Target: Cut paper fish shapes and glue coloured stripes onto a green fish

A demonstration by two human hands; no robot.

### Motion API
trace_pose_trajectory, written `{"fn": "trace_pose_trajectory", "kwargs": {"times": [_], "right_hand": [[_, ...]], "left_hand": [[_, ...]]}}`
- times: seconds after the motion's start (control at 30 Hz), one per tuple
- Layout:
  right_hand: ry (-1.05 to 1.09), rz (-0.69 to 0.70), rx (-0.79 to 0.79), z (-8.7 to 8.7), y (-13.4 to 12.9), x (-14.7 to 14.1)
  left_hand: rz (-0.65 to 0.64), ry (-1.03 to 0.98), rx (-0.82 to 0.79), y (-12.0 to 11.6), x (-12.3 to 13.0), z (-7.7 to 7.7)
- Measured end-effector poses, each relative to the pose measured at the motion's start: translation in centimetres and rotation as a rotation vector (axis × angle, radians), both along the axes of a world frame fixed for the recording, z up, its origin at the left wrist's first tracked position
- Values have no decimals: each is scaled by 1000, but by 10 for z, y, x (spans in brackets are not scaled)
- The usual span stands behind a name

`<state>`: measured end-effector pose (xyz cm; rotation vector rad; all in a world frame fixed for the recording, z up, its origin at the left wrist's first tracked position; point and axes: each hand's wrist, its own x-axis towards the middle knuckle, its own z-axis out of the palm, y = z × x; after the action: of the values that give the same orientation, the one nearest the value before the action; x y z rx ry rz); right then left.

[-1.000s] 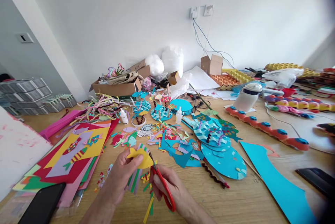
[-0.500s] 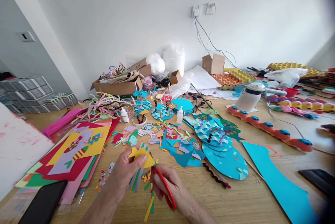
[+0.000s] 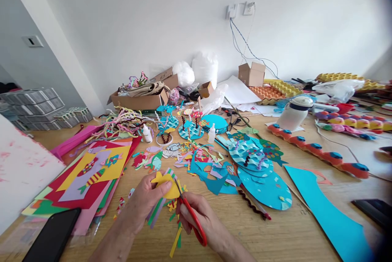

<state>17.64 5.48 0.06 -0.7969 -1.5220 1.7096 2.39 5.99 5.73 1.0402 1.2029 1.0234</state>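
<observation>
My left hand [image 3: 146, 198] pinches a yellow paper fish [image 3: 167, 185] between thumb and fingers, its tail pointing left. Striped paper strips [image 3: 157, 209] in green, purple and white show just below the fish; whether the hand holds them too, I cannot tell. In my right hand [image 3: 199, 215] is a pair of scissors [image 3: 196, 223] with red handles, the blades angled up against the fish's right edge. Under the hands lie narrow yellow and green paper strips [image 3: 176, 239] and small coloured bits. Beyond them are cut paper fish [image 3: 171, 150] and blue paper scraps [image 3: 208, 174].
At left, coloured paper sheets [image 3: 92, 188] lie beside a black phone [image 3: 52, 233]. Two small glue bottles [image 3: 147, 134] stand mid-table. Blue paper discs [image 3: 263, 188] and a large blue sheet [image 3: 327, 209] are at right, with a lidded plastic jug [image 3: 294, 115] behind.
The scissors' blades have shifted slightly along the fish's right edge, and the fish is turned a little. The striped strips below it sit slightly differently. The camera view has moved slightly.
</observation>
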Motion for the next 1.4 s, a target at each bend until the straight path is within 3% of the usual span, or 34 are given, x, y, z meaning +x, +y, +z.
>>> {"fn": "trace_pose_trajectory", "kwargs": {"times": [0.4, 0.63, 1.4], "right_hand": [[-6, -1, 3, -4, 1, 1], [-12, 3, -7, -2, -1, 0], [-81, -25, 49, -4, -1, -1]], "left_hand": [[-1, -45, -16, 2, -3, -2], [-17, 35, 8, 1, -4, -1], [20, -64, -43, 2, -5, -3]]}}
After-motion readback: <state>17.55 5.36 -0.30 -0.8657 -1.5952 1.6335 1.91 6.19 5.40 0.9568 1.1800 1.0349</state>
